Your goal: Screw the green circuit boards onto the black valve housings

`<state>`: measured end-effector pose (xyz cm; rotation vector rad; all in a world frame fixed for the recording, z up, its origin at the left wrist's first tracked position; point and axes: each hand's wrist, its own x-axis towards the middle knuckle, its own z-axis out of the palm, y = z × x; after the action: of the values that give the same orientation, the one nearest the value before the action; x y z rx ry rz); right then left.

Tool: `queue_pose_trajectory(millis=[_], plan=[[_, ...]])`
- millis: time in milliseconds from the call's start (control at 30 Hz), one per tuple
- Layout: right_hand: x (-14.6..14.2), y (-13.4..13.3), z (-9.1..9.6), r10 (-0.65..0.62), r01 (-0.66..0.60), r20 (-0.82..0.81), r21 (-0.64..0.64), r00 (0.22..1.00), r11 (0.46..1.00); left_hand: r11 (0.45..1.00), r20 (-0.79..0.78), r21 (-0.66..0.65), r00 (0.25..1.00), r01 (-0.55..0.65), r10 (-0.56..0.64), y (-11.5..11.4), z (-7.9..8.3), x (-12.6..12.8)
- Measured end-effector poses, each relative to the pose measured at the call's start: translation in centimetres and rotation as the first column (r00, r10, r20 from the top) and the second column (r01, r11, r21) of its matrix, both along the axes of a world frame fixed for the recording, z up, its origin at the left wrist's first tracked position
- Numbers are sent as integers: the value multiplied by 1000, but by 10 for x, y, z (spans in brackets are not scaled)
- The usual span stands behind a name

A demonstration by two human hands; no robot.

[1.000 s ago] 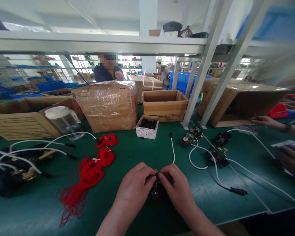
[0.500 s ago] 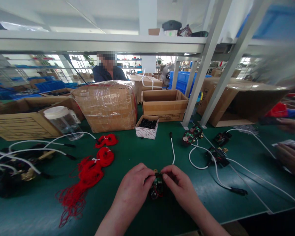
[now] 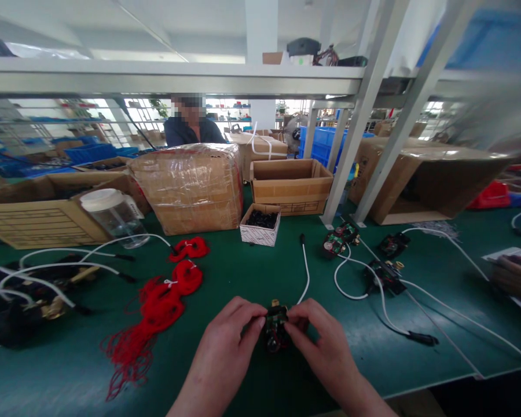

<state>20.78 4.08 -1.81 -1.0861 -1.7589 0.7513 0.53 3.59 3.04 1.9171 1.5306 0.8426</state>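
Circuit assembly (image 3: 273, 339): one, by the middle of the desk's (image 3: 234, 263) near edge, board side up, brass fitting (image 3: 275, 303) toward the far edge.
Left hand (image 3: 229, 339): thumb and forefinger pinching the assembly's left side.
Right hand (image 3: 323, 336): fingers pinching its right side; the opposed hold presumably keeps it steady, board in sight.
White cable (image 3: 307, 269): extends toward the far edge, seemingly laid clear of both wrists.
Changes, against one second ago: fingers farther apart, more board bared; co-worker's hand gone from the open carton (image 3: 443, 149) at right.

Black-and-green circuit module (image 3: 277, 331), green tabletop (image 3: 238, 269)
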Motion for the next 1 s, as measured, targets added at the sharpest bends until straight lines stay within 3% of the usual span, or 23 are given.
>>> queue_pose_trajectory(millis=[367,567,833,1000], plan=[[-1,-1,-1,4,-3,-16,77,1000,997,995,-242,-91,968,52,-73,11,17,15],[-2,1,-2,4,-4,24,8,1000,1000,996,-324,-64,943,61,-79,16,19,21],[-4,5,6,4,-2,66,-30,998,1000,987,-561,22,819,159,-119,18,26,29],[-7,9,8,-10,13,79,-37,997,999,977,-621,41,771,209,-139,19,23,31]])
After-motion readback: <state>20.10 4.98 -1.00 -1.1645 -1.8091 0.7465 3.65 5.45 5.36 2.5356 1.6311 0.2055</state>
